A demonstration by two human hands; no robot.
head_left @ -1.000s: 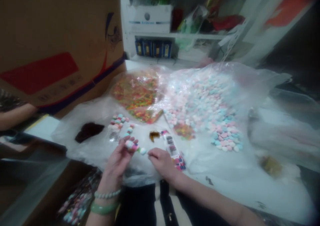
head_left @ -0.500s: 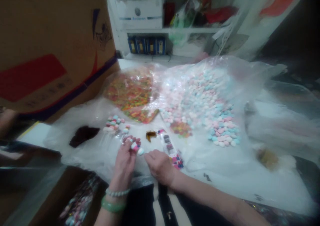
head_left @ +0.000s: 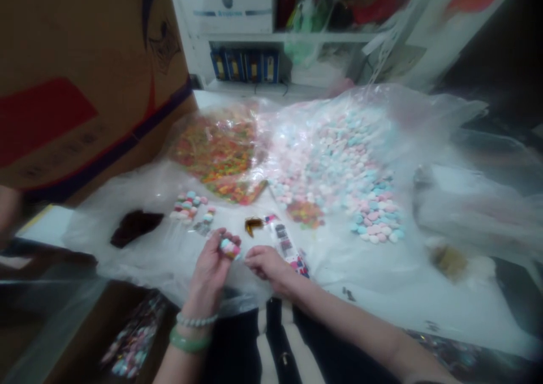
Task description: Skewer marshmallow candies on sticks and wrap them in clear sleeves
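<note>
My left hand [head_left: 210, 274] is closed around a small bunch of pink, white and blue candies [head_left: 229, 248], which looks wrapped in clear film. Close to its right end, my right hand [head_left: 269, 264] has its fingers pinched; blur hides what is between them. Just beyond the hands lie a shiny golden-brown piece [head_left: 253, 225] and a printed strip [head_left: 283, 240] with pink and dark patterns. A small group of mixed candies [head_left: 189, 206] sits left of them. Farther back spread a heap of orange-green candies [head_left: 212, 155] and a large heap of pastel candies [head_left: 377, 217].
A big cardboard box [head_left: 85, 50] stands at the left. Clear plastic sheeting [head_left: 165, 189] covers much of the white table. A dark brown piece [head_left: 134, 227] lies at left. Below the table edge is a container of candies [head_left: 131, 347]. White shelves [head_left: 305, 36] stand behind.
The view has tilted slightly. My left hand has turned and closed more over the candies, hiding some of them. My right fingers remain pinched beside the bunch, now seen more from the side.
</note>
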